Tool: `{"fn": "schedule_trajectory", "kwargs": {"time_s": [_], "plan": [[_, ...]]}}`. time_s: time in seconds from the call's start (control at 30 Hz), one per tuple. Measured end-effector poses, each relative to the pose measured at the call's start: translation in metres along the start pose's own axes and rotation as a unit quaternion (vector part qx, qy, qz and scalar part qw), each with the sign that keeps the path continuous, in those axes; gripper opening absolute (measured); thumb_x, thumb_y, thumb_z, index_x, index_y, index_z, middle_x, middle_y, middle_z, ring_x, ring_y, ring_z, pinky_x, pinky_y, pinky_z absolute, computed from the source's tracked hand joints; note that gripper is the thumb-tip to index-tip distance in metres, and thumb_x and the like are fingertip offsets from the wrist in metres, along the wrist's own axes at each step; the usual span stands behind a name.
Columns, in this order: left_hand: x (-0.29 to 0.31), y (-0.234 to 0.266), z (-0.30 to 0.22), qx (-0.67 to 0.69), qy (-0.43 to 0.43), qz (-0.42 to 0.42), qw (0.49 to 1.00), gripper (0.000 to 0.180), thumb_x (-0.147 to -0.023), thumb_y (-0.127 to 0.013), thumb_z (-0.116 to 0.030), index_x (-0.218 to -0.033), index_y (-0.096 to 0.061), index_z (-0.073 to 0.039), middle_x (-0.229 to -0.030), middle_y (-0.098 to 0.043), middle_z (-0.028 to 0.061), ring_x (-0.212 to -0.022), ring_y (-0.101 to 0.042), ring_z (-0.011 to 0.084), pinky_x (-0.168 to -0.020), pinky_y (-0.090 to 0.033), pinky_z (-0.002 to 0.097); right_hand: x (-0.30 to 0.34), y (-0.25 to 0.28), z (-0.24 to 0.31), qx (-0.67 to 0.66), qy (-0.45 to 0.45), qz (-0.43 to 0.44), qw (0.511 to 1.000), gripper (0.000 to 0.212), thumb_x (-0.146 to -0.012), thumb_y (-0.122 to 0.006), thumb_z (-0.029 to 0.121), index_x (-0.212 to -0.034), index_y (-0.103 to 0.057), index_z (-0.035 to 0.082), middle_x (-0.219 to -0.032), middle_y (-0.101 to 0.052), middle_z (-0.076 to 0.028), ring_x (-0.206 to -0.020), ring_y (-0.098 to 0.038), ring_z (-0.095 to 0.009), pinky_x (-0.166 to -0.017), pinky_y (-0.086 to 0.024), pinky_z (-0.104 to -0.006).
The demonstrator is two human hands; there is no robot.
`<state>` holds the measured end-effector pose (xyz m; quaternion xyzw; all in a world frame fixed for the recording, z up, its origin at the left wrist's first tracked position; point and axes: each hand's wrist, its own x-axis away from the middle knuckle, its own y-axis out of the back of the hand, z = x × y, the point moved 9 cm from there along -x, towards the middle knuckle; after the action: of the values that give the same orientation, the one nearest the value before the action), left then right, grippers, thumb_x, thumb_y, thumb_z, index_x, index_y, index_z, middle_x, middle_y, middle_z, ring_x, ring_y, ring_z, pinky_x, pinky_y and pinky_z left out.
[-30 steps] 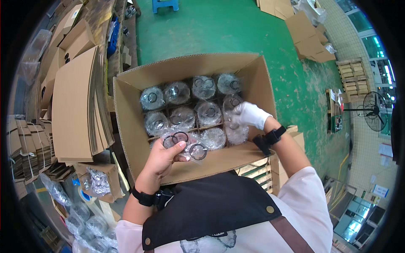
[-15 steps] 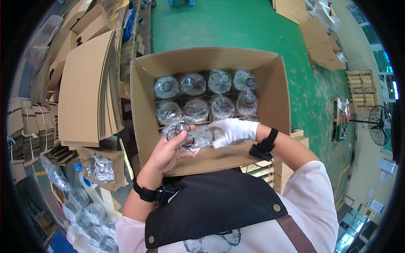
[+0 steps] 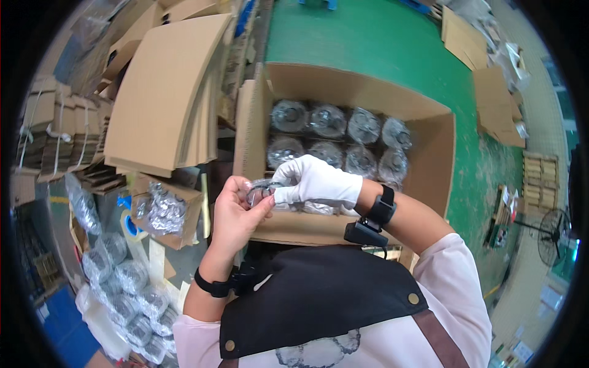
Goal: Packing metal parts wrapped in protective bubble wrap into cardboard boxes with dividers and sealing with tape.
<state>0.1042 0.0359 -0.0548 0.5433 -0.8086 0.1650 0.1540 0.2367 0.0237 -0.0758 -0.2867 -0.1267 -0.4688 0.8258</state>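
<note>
Over the near left corner of an open cardboard box [image 3: 429, 184], both my hands meet at a small clear plastic bag with dark rings in it [image 3: 260, 192]. My bare left hand [image 3: 236, 214] pinches the bag between thumb and fingers. A white glove covers my right hand [image 3: 316, 183], whose fingertips close on the bag's right side. Inside the box, clear-wrapped round items [image 3: 328, 119] sit in rows between cardboard dividers. Dark rings show on top of some of them. My right hand and forearm hide part of the nearest row.
Flat cardboard sheets [image 3: 165, 92] lean in a stack to the left. Below them stands a small carton [image 3: 178, 236] with crumpled clear plastic bags. Several bubble-wrapped items [image 3: 132, 276] lie at the lower left. A black fan [image 3: 554, 236] stands far right.
The view has swung left, so the box appears farther right. My gloved right hand has moved from the near row of wrapped items to the bag in my left hand and grips it.
</note>
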Motion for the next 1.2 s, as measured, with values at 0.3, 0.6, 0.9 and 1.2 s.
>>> {"fn": "schedule_trajectory", "kwargs": {"time_s": [0.3,0.6,0.9,1.2], "plan": [[0.005,0.133,-0.103,-0.576,-0.295,-0.222,0.729,0.069,-0.072,-0.084,-0.023,-0.127,-0.049,-0.003,-0.126,-0.054,0.0169,-0.119,-0.051,0.0333,-0.101,-0.042,0.0443,-0.062,0.030,-0.107,0.517,-0.040,-0.043,0.854,0.046,-0.081,-0.072,0.037,-0.119,-0.065,0.013,-0.106,-0.068,-0.019,-0.095,-0.066,-0.037,-0.087,-0.051,-0.0416],[-0.069,0.162,-0.044,-0.758,-0.240,-0.081,0.601,0.080,-0.076,-0.078,-0.030,-0.143,-0.042,-0.006,-0.147,-0.044,0.0156,-0.132,-0.046,0.0346,-0.103,-0.042,0.0459,0.050,0.037,0.019,0.419,0.006,-0.280,0.863,0.040,-0.086,-0.066,0.020,-0.121,-0.061,0.001,-0.103,-0.069,-0.023,-0.096,-0.068,-0.034,-0.083,-0.054,-0.0397],[0.094,0.101,-0.246,-0.585,-0.491,-0.071,0.642,0.038,-0.094,-0.049,-0.005,-0.132,-0.054,0.000,-0.130,-0.060,0.0161,-0.117,-0.060,0.0370,-0.101,-0.045,0.0488,0.184,-0.026,0.194,0.564,0.381,-0.507,0.529,0.090,-0.072,-0.085,0.018,-0.145,-0.036,-0.001,-0.148,-0.041,-0.020,-0.139,-0.038,-0.030,-0.114,-0.032,-0.0386],[0.101,-0.027,-0.260,-0.233,-0.657,0.347,0.628,0.048,-0.097,-0.048,-0.049,-0.137,-0.044,-0.021,-0.137,-0.049,0.0247,-0.122,-0.053,0.0451,-0.101,-0.041,0.0610,0.300,-0.081,0.189,0.660,0.119,-0.420,0.612,0.030,-0.080,-0.066,0.000,-0.110,-0.069,0.001,-0.100,-0.072,-0.014,-0.097,-0.069,-0.025,-0.086,-0.051,-0.0296]]}}
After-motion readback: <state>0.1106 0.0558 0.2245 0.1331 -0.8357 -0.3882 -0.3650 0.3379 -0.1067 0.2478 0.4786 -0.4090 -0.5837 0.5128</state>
